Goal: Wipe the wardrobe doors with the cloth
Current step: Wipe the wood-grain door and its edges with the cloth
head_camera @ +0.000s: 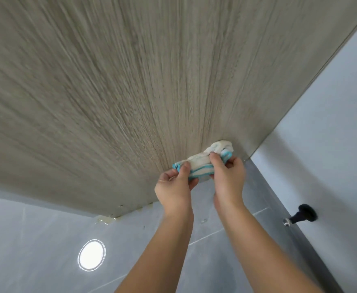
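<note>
Preparation seemed our step: left hand [174,183] and right hand [229,176] pinched the bunched white blue-striped cloth [200,163] by the grey wood-grain wardrobe door [131,92] (near its edge); the next move called for flattening, then sweeping.

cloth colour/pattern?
White cloth with light-blue stripes along its edges; the head view, the only one, shows it.

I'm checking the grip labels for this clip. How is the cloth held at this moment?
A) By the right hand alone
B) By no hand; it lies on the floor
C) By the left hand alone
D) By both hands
D: the left hand and the right hand each pinch the bunched cloth close to the wardrobe door.
</note>
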Tool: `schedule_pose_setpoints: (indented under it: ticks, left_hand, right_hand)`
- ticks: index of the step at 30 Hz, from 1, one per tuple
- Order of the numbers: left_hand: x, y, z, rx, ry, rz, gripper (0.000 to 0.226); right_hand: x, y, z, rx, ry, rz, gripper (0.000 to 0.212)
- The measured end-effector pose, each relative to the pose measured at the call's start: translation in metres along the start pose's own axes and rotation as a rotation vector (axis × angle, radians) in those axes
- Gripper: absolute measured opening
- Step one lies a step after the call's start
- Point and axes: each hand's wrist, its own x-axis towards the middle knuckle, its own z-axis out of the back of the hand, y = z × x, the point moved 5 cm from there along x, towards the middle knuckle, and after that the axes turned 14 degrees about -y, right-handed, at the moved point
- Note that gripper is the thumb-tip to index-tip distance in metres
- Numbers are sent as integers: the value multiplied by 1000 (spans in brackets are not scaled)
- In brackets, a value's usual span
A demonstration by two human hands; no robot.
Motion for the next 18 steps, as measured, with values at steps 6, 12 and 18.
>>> schedule_pose_setpoints:
  ticks: [6, 12, 18]
  left_hand:
    - [-60, -78, -4, -103, 177, -289, 20]
    - [-111, -146, -5, -159, 261, -555, 18]
    - [-117, -150, -7, -105, 220, -655, 18]
  right_hand:
    - [-45, 101, -4, 122, 77, 197, 17]
    - [-85, 180, -12, 235, 138, 357, 21]
    - [-84, 188, -13, 191, 100, 427, 19]
